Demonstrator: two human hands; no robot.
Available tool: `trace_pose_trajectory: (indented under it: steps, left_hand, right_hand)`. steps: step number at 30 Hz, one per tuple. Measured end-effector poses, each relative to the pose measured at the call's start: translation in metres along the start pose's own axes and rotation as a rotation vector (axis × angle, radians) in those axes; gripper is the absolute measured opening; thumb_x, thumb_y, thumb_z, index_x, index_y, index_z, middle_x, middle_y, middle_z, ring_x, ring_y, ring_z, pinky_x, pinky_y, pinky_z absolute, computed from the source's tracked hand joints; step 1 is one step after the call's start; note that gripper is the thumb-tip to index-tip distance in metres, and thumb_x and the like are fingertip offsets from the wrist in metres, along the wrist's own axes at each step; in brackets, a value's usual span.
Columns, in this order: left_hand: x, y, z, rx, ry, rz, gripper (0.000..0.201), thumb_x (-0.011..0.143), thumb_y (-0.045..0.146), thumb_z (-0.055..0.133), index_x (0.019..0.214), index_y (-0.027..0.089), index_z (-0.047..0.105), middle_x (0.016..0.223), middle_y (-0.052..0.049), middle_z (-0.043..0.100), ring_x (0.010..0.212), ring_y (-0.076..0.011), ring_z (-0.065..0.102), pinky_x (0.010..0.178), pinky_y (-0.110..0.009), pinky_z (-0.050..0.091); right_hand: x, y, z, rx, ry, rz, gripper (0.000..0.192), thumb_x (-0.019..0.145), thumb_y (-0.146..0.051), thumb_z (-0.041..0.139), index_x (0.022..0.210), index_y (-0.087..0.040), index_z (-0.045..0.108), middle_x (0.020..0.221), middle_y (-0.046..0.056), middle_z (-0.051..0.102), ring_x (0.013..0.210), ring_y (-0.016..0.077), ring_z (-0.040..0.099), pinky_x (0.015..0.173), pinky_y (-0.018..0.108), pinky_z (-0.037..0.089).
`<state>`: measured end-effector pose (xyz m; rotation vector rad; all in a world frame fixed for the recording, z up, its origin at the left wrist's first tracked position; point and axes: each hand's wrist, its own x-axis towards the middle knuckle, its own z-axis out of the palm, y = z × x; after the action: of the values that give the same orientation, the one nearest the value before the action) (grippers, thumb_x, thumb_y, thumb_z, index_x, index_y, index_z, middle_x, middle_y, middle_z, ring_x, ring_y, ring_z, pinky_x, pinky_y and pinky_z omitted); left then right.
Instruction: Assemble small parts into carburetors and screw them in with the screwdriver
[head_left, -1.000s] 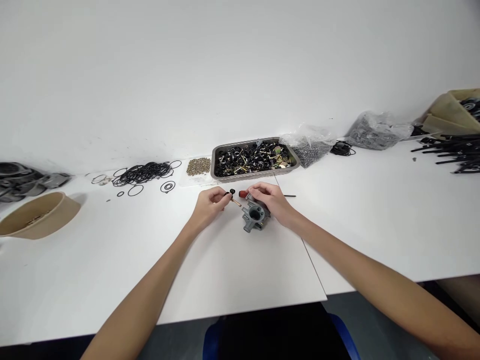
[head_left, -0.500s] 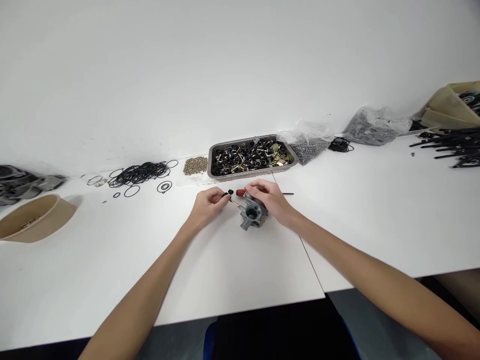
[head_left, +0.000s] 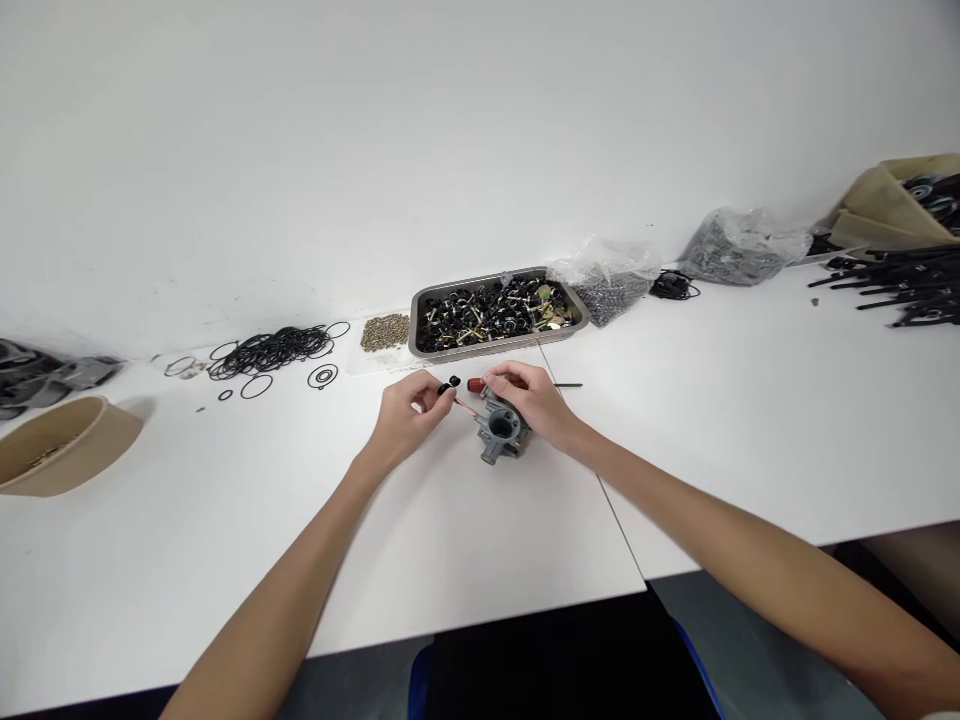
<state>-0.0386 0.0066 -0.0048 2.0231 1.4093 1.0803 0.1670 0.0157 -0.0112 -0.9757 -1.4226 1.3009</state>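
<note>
My left hand (head_left: 409, 415) pinches a small black-topped part (head_left: 445, 390) between thumb and fingertips. A thin copper-coloured stem (head_left: 465, 406) runs from that part to the left side of a grey metal carburetor (head_left: 499, 430); whether its tip is inside cannot be made out. The carburetor rests on the white table, its round bore facing up towards me. From behind and the right, my right hand (head_left: 529, 395) grips its body. Just beyond it lies a screwdriver with a red handle (head_left: 475, 385), partly hidden by my right hand, its dark shaft pointing right.
Behind my hands stands a metal tray (head_left: 491, 354) of black and brass-coloured small parts. Left of it are a brass-coloured pile (head_left: 385, 332), black rubber rings (head_left: 274, 350) and a tan container (head_left: 105, 440). Plastic bags (head_left: 611, 280), black rods (head_left: 911, 285) and a tan box (head_left: 874, 215) lie right.
The view has shifted slightly. My left hand has drawn a little to the left with the black-topped part, while my right hand keeps its grip on the carburetor.
</note>
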Motion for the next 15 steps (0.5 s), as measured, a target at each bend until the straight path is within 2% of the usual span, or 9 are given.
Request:
trace_pose_trajectory:
  steps: [5,15]
  left_hand:
    - [-0.0009,-0.0024,0.0,0.041,0.01,0.047,0.02,0.083,0.034,0.061,0.073,0.017,0.059,0.062,0.002,0.05,0.058,-0.0098,0.045,0.058,-0.026,0.039]
    - [-0.0013,-0.0014,-0.0005,0.022,0.006,0.092,0.019,0.084,0.032,0.061,0.073,0.017,0.059,0.063,0.002,0.05,0.059,-0.0094,0.045,0.058,-0.026,0.041]
  right_hand:
    - [0.0005,0.0029,-0.0001,0.03,-0.005,0.07,0.024,0.079,-0.041,0.064,0.079,-0.017,0.068,0.078,0.003,0.064,0.069,0.0141,0.054,0.063,0.028,0.038]
    - [-0.0001,0.0036,0.0008,0.065,0.006,0.103,0.023,0.078,-0.04,0.065,0.079,-0.017,0.069,0.079,0.002,0.065,0.071,0.0138,0.054,0.064,0.027,0.039]
